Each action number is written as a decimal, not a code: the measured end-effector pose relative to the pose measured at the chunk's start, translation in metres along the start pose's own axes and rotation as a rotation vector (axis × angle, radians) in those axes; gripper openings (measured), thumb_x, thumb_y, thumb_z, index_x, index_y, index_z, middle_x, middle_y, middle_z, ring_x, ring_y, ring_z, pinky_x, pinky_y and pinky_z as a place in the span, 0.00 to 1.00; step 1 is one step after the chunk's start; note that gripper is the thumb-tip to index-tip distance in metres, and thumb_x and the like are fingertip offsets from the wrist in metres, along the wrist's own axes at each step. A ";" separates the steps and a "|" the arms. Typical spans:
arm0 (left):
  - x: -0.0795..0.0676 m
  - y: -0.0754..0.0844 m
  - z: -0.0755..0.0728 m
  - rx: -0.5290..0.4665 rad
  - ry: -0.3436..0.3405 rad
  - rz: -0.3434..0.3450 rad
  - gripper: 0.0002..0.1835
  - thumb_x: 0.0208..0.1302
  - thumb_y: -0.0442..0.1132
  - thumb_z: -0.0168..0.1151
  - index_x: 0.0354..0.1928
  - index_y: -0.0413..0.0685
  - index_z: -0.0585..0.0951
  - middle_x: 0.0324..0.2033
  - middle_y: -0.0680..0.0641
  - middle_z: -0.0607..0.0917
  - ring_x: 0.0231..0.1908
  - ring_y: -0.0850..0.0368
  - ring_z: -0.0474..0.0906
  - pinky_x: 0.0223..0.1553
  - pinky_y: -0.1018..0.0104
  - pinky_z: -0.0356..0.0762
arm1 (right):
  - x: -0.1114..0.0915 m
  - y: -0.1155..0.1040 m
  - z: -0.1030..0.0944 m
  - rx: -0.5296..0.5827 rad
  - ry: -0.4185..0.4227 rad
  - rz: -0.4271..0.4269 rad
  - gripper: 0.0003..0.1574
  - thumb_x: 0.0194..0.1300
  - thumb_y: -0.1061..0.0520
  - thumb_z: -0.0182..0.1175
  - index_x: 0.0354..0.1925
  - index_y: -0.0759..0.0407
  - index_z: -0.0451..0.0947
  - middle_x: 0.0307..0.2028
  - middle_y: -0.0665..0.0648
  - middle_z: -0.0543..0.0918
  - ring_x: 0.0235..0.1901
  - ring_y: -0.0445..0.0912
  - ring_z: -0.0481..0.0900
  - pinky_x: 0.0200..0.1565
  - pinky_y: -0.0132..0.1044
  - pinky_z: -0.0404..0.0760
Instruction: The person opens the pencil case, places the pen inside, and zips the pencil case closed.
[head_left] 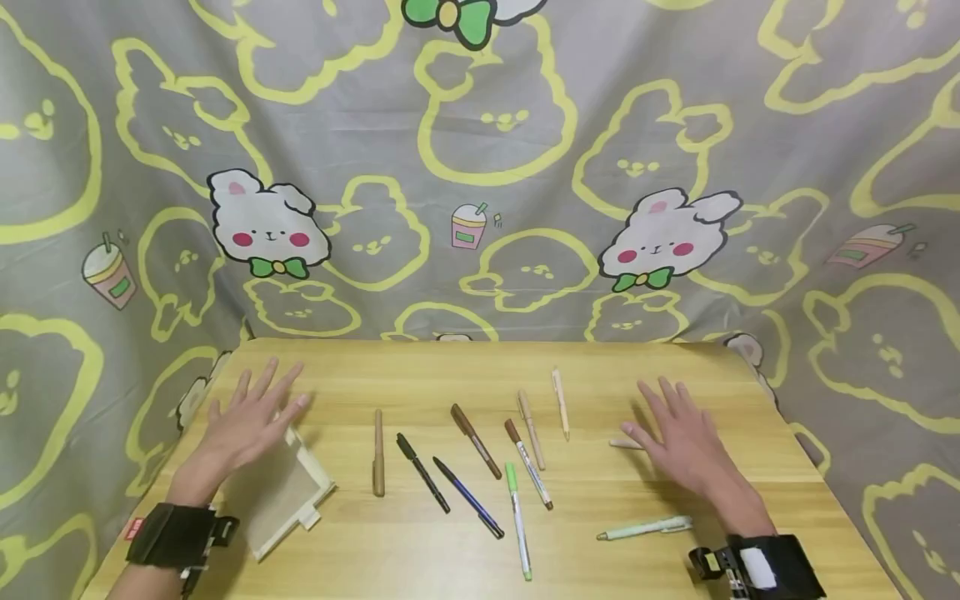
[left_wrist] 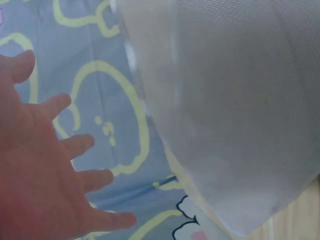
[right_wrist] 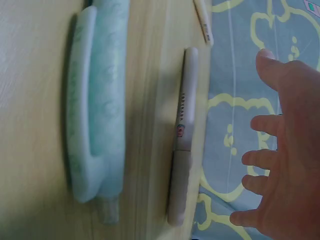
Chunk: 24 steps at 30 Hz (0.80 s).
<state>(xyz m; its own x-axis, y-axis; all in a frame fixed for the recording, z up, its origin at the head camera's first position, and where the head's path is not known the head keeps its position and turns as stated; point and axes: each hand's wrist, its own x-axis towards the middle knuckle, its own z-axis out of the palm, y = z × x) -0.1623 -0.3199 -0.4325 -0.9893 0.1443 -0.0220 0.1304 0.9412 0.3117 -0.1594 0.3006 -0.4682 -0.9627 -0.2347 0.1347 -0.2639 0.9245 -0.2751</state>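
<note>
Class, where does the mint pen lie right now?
In the head view, the mint pen lies on the right part of the table, between the green-capped pen and the right wristband.

Left hand [left_wrist: 42,167] spread wide

I see it in my wrist view, beside big grey mesh [left_wrist: 250,110]. Behind is blue-grey cloth [left_wrist: 107,107] with wiggly yellow lines, and pale wood [left_wrist: 297,212] shows at the bottom right
</note>
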 end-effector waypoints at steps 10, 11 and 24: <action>-0.022 -0.002 -0.010 -0.143 0.002 -0.162 0.41 0.77 0.61 0.31 0.77 0.36 0.46 0.66 0.13 0.37 0.62 0.11 0.35 0.54 0.14 0.36 | -0.004 0.003 -0.017 0.113 0.058 -0.006 0.44 0.72 0.37 0.51 0.70 0.66 0.62 0.70 0.81 0.52 0.65 0.78 0.49 0.56 0.80 0.51; -0.024 -0.002 -0.009 -0.164 -0.016 -0.180 0.41 0.77 0.61 0.31 0.76 0.34 0.45 0.66 0.12 0.37 0.61 0.10 0.35 0.54 0.14 0.36 | -0.006 0.005 -0.018 0.131 0.064 -0.001 0.43 0.72 0.38 0.52 0.69 0.67 0.64 0.69 0.81 0.53 0.64 0.78 0.51 0.55 0.80 0.52; -0.037 0.013 0.013 -0.245 -0.153 -0.480 0.51 0.67 0.75 0.26 0.78 0.47 0.33 0.65 0.17 0.23 0.59 0.10 0.20 0.48 0.11 0.34 | -0.016 0.015 0.004 0.174 0.021 -0.046 0.25 0.57 0.52 0.71 0.49 0.67 0.82 0.48 0.72 0.78 0.46 0.68 0.75 0.42 0.67 0.77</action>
<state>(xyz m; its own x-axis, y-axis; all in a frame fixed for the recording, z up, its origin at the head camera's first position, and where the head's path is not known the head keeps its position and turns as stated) -0.1230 -0.3094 -0.4402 -0.9108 -0.2228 -0.3475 -0.3692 0.8163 0.4442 -0.1483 0.3171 -0.4786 -0.9483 -0.2680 0.1703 -0.3162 0.8463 -0.4287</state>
